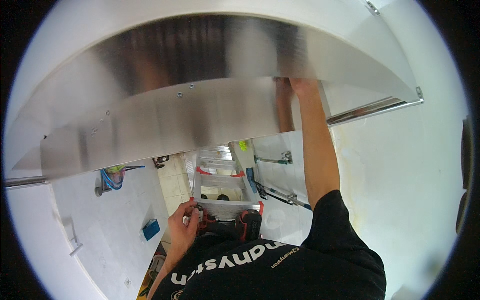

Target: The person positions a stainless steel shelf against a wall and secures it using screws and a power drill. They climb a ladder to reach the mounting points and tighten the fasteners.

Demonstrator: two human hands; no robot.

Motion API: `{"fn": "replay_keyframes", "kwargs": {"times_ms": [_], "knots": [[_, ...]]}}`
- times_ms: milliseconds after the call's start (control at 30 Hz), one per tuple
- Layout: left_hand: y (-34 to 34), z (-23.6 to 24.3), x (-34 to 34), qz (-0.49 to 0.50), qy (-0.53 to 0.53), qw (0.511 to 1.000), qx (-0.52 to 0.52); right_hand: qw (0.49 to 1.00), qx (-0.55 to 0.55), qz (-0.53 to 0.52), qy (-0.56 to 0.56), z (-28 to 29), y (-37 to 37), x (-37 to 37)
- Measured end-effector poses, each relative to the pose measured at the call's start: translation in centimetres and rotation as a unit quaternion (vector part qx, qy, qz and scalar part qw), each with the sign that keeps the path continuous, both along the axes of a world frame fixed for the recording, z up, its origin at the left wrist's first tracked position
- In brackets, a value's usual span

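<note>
A wide shiny metal panel (160, 115), perhaps part of a cabinet or hood, stretches across the upper part of the view. My right arm reaches up to it, and my right hand (302, 86) is at its right part. The fingers there are hidden by the metal. Low in front of me, my left hand (184, 223) is closed, thumb and fingers curled together beside the top of a stepladder (227, 206). What it pinches is too small to make out. A red and black power tool (248, 224) rests right by that hand, against my body.
Small bolt heads or nuts (180, 94) dot the metal panel. A chrome rail (375, 109) runs to the right wall. Below, long-handled tools (282, 194) lean by the ladder. A blue sponge-like block (150, 229) and a blue-rimmed net or bag (114, 178) are on the left wall.
</note>
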State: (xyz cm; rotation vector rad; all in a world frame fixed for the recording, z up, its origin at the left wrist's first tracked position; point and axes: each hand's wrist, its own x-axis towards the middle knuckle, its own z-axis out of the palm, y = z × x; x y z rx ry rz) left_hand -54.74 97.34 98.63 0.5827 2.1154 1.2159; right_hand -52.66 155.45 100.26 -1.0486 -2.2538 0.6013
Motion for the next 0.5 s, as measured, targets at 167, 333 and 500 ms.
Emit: {"fn": "replay_keyframes", "kwargs": {"times_ms": [167, 333, 500], "knots": [[0.5, 0.7, 0.2, -0.018, -0.007, 1.000, -0.011, 0.998, 0.035, 0.018, 0.046, -2.1, 0.1, -2.2], [0.5, 1.0, 0.2, -0.011, 0.001, 1.000, 0.012, 0.992, 0.076, 0.044, 0.093, -6.0, 1.0, -6.8], [-0.4, 0.1, 0.1, 0.005, 0.005, 1.000, 0.004, 0.988, 0.079, 0.059, 0.115, -7.8, 2.0, -7.9]]}}
